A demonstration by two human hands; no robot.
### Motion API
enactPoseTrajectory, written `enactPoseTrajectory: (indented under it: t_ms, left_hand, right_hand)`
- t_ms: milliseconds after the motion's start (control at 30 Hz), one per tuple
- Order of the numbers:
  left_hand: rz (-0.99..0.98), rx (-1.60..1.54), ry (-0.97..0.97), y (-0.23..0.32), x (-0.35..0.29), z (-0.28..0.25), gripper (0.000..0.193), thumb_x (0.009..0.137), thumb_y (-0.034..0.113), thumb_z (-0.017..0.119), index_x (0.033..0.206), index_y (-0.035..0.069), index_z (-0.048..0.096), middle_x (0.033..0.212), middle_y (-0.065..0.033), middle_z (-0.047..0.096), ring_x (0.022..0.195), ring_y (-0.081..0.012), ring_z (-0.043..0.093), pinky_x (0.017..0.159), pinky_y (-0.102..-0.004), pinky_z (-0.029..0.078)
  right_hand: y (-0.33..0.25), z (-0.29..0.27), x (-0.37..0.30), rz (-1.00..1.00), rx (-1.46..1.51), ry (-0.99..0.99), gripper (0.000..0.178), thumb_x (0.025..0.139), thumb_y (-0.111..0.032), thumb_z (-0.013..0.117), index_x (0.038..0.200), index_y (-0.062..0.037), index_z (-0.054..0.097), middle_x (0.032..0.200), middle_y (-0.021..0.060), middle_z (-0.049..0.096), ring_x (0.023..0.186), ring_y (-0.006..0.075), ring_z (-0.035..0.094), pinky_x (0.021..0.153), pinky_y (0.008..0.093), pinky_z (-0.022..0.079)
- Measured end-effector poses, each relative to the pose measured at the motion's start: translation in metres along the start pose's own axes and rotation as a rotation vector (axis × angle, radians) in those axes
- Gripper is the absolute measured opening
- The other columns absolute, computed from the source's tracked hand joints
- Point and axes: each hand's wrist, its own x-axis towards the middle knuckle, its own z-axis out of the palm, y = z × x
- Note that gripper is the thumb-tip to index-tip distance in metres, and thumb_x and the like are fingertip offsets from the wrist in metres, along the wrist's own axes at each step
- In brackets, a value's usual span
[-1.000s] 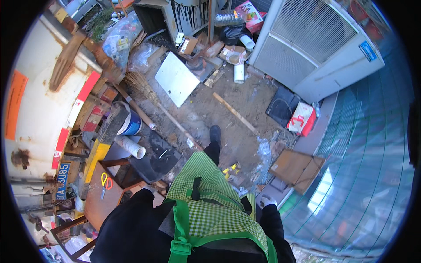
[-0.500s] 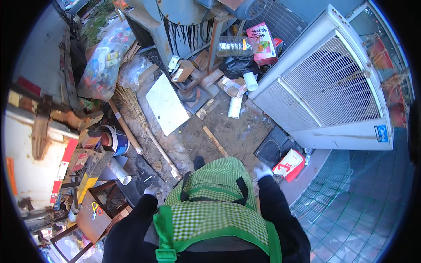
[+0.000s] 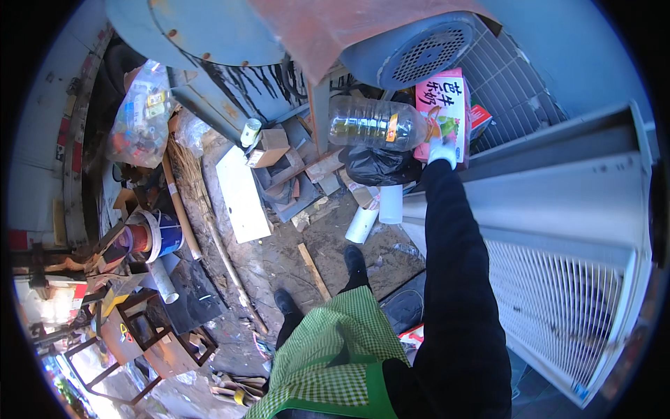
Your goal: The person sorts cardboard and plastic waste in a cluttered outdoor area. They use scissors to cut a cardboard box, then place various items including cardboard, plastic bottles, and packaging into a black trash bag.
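Note:
My right arm stretches up to the far right, and my right hand (image 3: 443, 151), in a white glove, is at the lower part of a pink carton (image 3: 441, 105) with a fruit picture. The fingers are blurred against it, so whether they grip it is unclear. Beside the hand lies a large clear plastic bottle (image 3: 373, 124) on its side, its neck end toward the carton. A black plastic bag (image 3: 382, 166) sits under the bottle. A red-and-green box (image 3: 480, 117) shows behind the carton. My left hand is outside the view.
A white slatted appliance (image 3: 558, 293) leans at the right. A blue machine with a round grille (image 3: 427, 52) stands at the back. White tubes (image 3: 361, 225), a white board (image 3: 241, 199), wood scraps and a paint bucket (image 3: 165, 234) lie about. A bag of bottles (image 3: 142, 119) is at the left.
I have stepped forward toward the machine. My right hand has moved up from beside the apron to the pink carton. My left hand has gone out of view.

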Motion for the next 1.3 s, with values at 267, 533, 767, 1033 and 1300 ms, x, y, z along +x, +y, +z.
enactPoseTrajectory:
  t_ms: [267,533,767,1033,1300]
  left_hand:
    - [0.062,-0.066,-0.057,0.067,-0.065,0.046,0.019,0.087,0.017,0.063,0.098,0.002,0.064,0.089,-0.0075,0.067,0.083,-0.0155,0.064,0.071,-0.0309,0.052]
    - [0.654,-0.600,-0.275,0.363,-0.110,0.101,0.043,0.093,0.001,0.061,0.134,-0.007,0.049,0.132,-0.0164,0.059,0.120,-0.0237,0.058,0.104,-0.0325,0.045]
    - [0.972,-0.934,-0.779,0.486,-0.209,0.087,0.070,0.094,0.026,0.065,0.147,-0.005,0.031,0.142,-0.0155,0.048,0.129,-0.0272,0.049,0.112,-0.0402,0.035]
    - [0.257,-1.502,-0.281,0.361,-0.053,0.130,0.013,0.095,0.014,0.063,0.100,0.003,0.065,0.074,0.0025,0.054,0.064,-0.0085,0.050,0.058,-0.0221,0.042]
    - [0.032,-1.427,0.198,0.204,0.051,0.178,0.009,0.094,0.013,0.064,0.100,0.006,0.064,0.074,0.0022,0.056,0.058,-0.0058,0.046,0.053,-0.0209,0.038]
  right_hand:
    - [-0.051,0.024,0.070,0.127,0.349,-0.085,0.044,0.091,-0.027,0.063,0.125,0.0013,0.058,0.119,0.0203,0.064,0.103,0.0334,0.062,0.090,0.0379,0.048]
    - [-0.045,-0.111,-0.132,-0.389,0.594,0.309,0.018,0.087,-0.008,0.067,0.103,0.0017,0.067,0.104,0.0125,0.065,0.101,0.0254,0.061,0.089,0.0320,0.048]
    - [-0.051,-0.161,-0.348,-1.185,0.356,-0.205,0.015,0.074,-0.017,0.075,0.088,-0.0120,0.073,0.086,0.0036,0.069,0.110,0.0288,0.059,0.104,0.0539,0.039]
    - [-0.011,-0.056,-0.330,-0.368,0.437,-1.188,0.032,0.085,-0.016,0.069,0.115,-0.0067,0.062,0.114,0.0099,0.064,0.110,0.0238,0.062,0.097,0.0334,0.049]
    - [0.013,0.010,0.076,-0.383,-0.103,0.171,0.055,0.085,-0.035,0.072,0.122,0.0030,0.058,0.120,0.0264,0.062,0.106,0.0390,0.061,0.088,0.0432,0.049]
